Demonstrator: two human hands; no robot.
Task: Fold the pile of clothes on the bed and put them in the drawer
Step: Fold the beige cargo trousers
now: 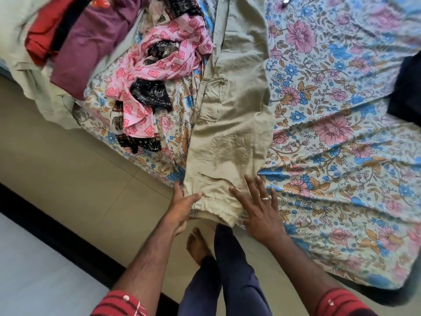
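1. Nearest the camera, two forearms in red striped sleeves (118, 304) reach toward the bed's edge; a bare foot (197, 246) and dark blue trouser legs (227, 270) stand on the beige tiled floor (79, 167).
2. The left hand (182, 204) grasps the waistband corner of the khaki trousers (232, 124), thumb on top and fingers curled under the hem.
3. The right hand (259, 213), wearing a ring (265, 198), lies released with fingers spread flat, pressing the waistband's other side and the sheet beside it.
4. The khaki trousers lie flat on the bed, waist at the near edge, long axis running straight away to the far side. The woven cloth is lightly creased, with a patch pocket and a flap pocket.
5. The floral bedsheet (330, 133) is wrinkled cotton-like fabric with pink and blue blooms.
6. Left of the trousers sits a crumpled pink patterned garment (164, 58) mixed with black printed cloth (150, 94).
7. Farthest left, a maroon garment (91, 42) and a red one (45, 35) are heaped together.
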